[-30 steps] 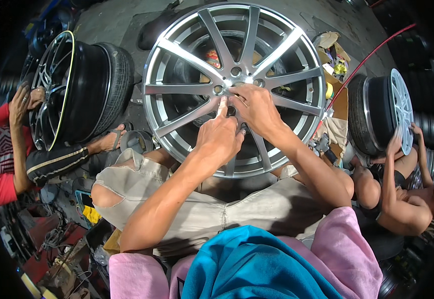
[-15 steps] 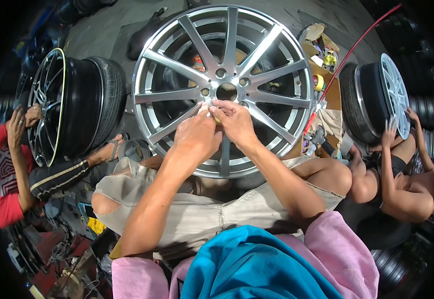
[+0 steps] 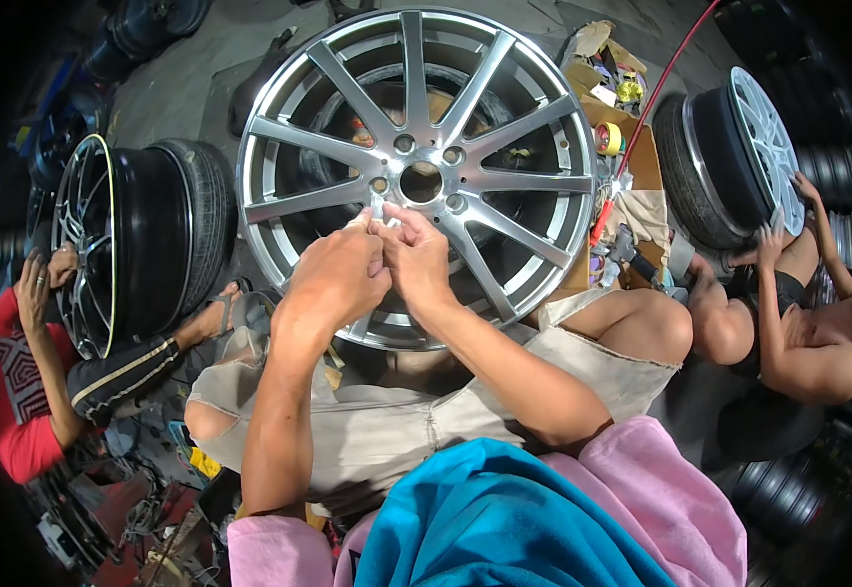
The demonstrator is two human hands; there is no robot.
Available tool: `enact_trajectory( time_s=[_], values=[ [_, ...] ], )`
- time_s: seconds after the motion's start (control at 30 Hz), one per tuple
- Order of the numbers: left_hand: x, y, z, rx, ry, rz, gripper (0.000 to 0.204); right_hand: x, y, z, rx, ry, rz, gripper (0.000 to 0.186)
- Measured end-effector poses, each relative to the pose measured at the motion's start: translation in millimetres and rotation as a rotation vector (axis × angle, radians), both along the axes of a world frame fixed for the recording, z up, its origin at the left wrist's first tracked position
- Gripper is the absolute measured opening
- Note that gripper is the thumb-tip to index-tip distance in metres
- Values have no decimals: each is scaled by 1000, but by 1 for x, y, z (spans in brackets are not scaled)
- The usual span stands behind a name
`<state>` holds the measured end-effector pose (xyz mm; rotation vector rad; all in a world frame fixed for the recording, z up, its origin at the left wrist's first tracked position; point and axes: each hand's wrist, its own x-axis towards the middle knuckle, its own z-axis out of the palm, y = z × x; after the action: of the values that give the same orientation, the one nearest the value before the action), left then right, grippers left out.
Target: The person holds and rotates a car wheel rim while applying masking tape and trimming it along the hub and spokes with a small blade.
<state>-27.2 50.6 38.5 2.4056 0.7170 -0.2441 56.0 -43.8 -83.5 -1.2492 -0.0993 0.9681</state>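
Note:
A silver multi-spoke alloy wheel rim [image 3: 489, 179] lies face up in front of my knees, with a round centre bore and several bolt holes. My left hand [image 3: 336, 281] is closed, its index finger and thumb at the lower left of the hub. Beside it, touching, my right hand [image 3: 416, 259] pinches at the same spot, its fingertips against the spoke base below a bolt hole. A small pale bit shows between the fingertips; what it is I cannot make out. My hands cover the spoke beneath them.
At left, a person in red handles a dark rim [image 3: 86, 245] beside a tyre [image 3: 201, 220]. At right, another person holds a pale rim [image 3: 766, 147]. A cardboard box [image 3: 641, 174] with a yellow tape roll [image 3: 608, 139] and a red rod [image 3: 663, 83] stand right of my wheel rim.
My view has shifted, so the wheel rim and my hands sit further left in it. My fingertips stay by the hub. A yellow bit under my right hand no longer shows.

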Motion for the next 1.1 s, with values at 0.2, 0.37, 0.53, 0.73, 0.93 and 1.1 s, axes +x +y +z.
enact_trajectory(
  time_s=[0.2,0.37,0.53,0.73,0.93,1.1],
  values=[
    [-7,18,0,-2,-7,9,17,-15,19,21,3,99,-96,56],
    [-10,19,3,16,-40,11,17,-25,26,18,10,95,-198,48],
    [-6,19,12,-15,37,64,17,-25,31,25,65,201,-220,51],
    [-6,13,-8,-18,-236,-15,22,8,5,10,106,1,-135,49],
    [16,2,-15,-44,-267,128,24,60,-20,23,-67,-585,86,44],
    [31,3,-41,23,-325,115,26,78,-22,26,-123,-716,121,43]
  ],
)
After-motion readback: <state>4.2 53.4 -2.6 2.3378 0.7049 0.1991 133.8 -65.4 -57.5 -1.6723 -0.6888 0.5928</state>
